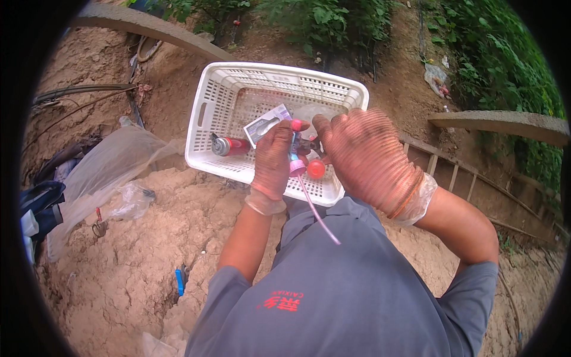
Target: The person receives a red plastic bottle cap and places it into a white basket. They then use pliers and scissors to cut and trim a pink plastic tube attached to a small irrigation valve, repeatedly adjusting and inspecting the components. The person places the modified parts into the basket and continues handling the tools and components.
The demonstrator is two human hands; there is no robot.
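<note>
My left hand (272,156) is closed around what looks like a small spray pump head (297,166), with a pink collar and some light blue above it. A thin pinkish tube (315,214) trails from the collar toward my shirt. At my left fingertips is a small pink-red knob (296,125). My right hand (364,156), in a stained thin glove, curls its fingers in beside the pump head; what they grip is hidden. A round red cap (316,169) shows below the right fingers. Both hands are over a white plastic crate (205,156).
A red can (231,146) and a white and purple printed card or box (266,126) lie in the crate. Clear plastic sheeting (113,163) and a blue object (179,282) lie on bare soil. Leafy plants, concrete bars (499,122) and a ladder-like frame (455,172) stand around.
</note>
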